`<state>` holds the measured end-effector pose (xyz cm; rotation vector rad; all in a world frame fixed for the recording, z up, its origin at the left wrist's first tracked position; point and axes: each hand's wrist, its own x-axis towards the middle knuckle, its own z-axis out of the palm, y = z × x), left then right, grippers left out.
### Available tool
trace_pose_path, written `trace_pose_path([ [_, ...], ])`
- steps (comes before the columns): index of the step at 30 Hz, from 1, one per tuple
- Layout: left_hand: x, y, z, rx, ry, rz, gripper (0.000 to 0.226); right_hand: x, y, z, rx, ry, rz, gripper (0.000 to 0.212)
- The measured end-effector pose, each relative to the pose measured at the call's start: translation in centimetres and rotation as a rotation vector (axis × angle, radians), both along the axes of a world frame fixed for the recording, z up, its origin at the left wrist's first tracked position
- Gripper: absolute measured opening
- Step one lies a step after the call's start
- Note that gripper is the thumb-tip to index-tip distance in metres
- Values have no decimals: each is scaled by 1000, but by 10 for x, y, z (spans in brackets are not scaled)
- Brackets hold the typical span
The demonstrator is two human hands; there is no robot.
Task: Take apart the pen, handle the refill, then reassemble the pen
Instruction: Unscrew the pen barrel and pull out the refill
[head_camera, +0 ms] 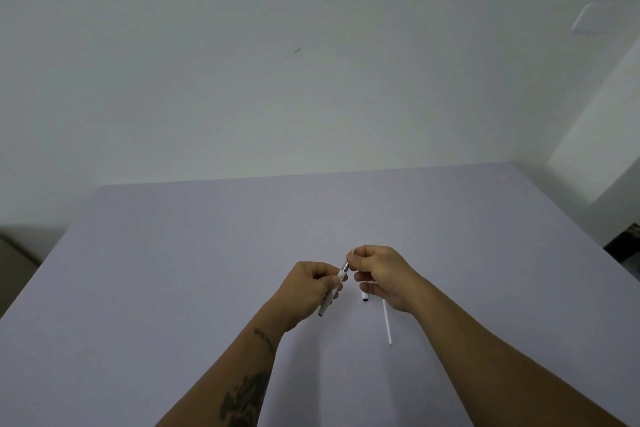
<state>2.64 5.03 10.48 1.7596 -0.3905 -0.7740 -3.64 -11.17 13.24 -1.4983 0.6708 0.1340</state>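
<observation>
From my head camera, a pale lilac desk (207, 253) meets a bare white wall (277, 62). My left hand (308, 288) grips the white pen barrel (331, 291), tilted above the desk; my right hand (381, 274) pinches its metal tip (346, 265). A thin white refill (387, 322) and a small cap (364, 296) lie on the desk just beside my right wrist.
</observation>
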Motion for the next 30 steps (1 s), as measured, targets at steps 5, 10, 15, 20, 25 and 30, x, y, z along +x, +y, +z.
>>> trace_pose_path([
  [5,0,2,0,15,15,-19,20,-1,1,1,43,-7,13,18],
  [10,2,3,3,27,-7,-7,22,-3,0,-1,70,-8,-14,16],
  [15,1,2,4,45,-31,-14,21,0,4,-1,53,-14,-27,14],
  [20,1,5,2,52,-41,-16,20,1,8,0,-8,-24,-20,13],
  [25,0,8,-1,76,-62,-15,20,-2,8,1,1,-8,21,21],
  [30,0,10,-1,70,-61,2,19,-4,7,-3,35,8,-10,16],
])
